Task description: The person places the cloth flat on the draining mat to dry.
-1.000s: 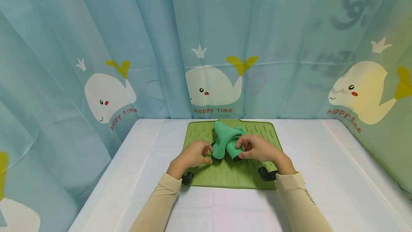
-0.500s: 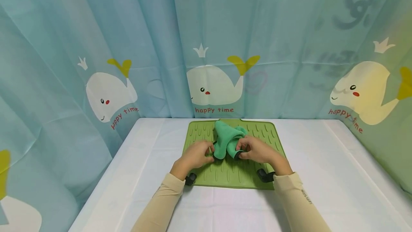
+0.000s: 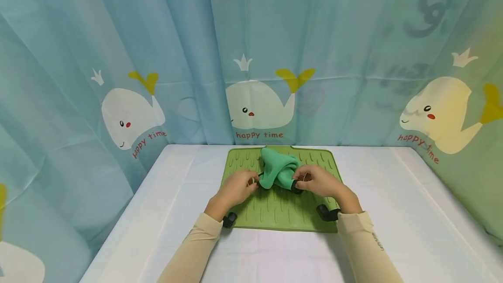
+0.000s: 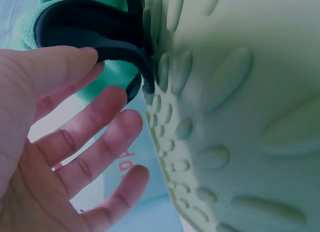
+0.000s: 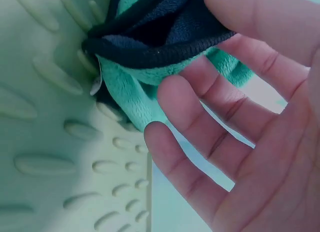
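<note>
A crumpled green cloth (image 3: 277,165) with black edging and a dark underside lies bunched on the green ridged mat (image 3: 275,213). At its left side my left hand (image 3: 237,187) pinches the black edge (image 4: 120,50) between thumb and forefinger, the other fingers spread apart. My right hand (image 3: 320,181) holds the cloth's right edge; in the right wrist view the thumb lies on the dark lining (image 5: 187,22) and the forefinger is behind it. A small pale tag (image 5: 96,83) hangs from the black border there. The cloth's lower folds are hidden.
The mat lies on a white-covered table (image 3: 377,195) against a light blue curtain (image 3: 188,56) printed with whales. Black wrist straps (image 3: 327,213) show beside both forearms, over the mat's near corners.
Both hands have closed on the cloth's near edges. The near edge has lifted and shifted slightly away, its right corner drawn to the right, the folds changing shape.
</note>
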Tool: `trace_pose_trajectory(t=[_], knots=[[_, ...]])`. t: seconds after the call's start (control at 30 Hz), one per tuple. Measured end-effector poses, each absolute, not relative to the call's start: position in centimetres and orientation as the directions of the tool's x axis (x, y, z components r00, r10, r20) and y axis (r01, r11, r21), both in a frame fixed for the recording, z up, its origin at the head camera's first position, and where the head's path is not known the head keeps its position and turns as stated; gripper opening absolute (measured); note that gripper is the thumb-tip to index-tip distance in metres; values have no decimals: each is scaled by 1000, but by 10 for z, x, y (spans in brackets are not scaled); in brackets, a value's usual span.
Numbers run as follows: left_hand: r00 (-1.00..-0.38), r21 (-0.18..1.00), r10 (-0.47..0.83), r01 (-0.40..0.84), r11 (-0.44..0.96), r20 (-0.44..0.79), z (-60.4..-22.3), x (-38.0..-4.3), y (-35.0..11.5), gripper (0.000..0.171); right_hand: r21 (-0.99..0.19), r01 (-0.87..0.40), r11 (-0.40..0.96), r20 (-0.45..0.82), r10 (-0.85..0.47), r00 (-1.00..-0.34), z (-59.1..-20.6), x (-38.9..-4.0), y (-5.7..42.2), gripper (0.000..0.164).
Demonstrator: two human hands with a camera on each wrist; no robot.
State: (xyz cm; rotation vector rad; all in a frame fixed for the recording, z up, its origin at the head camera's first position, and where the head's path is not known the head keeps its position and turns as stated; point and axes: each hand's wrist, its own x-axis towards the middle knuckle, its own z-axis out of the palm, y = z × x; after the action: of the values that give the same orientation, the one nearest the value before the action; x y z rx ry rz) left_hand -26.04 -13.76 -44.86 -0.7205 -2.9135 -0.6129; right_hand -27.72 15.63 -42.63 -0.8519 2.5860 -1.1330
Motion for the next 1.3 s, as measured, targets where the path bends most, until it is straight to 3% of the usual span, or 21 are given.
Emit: trace_pose_trajectory(t=[0.27, 0.8, 1.07, 1.3], knots=[[-912, 337, 337, 401, 852, 231, -443, -261, -143, 11, -721, -402, 564, 71, -517, -853, -425, -279, 172, 10], [-901, 341, 294, 399, 851, 319, -441, -263, -151, 6, -709, -368, 602, 106, -424, -899, -428, -283, 200, 16], [-892, 350, 357, 440, 827, 278, -439, -263, -151, 3, -689, -346, 637, 133, -359, -924, -433, -286, 209, 16], [-903, 368, 411, 427, 826, 127, -444, -262, -149, 10, -712, -315, 627, 48, -404, -914, -437, -284, 211, 18]])
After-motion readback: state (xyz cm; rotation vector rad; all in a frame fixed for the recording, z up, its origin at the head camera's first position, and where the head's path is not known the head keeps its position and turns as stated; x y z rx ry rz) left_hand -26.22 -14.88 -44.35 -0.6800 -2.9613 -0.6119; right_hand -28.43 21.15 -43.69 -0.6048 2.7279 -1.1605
